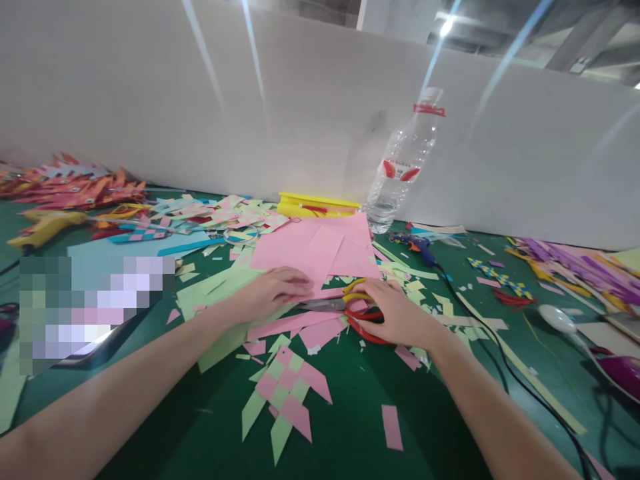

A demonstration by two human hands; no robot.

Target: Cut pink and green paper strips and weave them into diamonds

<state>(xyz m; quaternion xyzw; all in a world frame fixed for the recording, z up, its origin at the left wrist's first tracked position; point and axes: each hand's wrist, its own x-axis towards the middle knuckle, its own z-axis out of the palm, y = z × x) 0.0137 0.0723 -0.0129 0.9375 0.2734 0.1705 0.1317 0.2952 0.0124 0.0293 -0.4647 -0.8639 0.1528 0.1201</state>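
My left hand (273, 292) lies flat, fingers together, pressing on the near edge of a stack of pink paper sheets (320, 250) on the green table (360, 413). My right hand (395, 312) is curled over the red and yellow handles of a pair of scissors (345, 308) that lie on the table, blades pointing left toward the left hand. A woven pink and light-green paper piece (285, 393) lies just in front of both hands. Pink and green strips and scraps surround them.
A clear water bottle (403, 167) stands by the white back wall, beside a yellow box (317, 203). A yellow glue gun (45, 227) and orange paper shapes (75, 183) lie far left. A blue glue gun (423, 248) with black cord and purple strips (580, 263) lie right.
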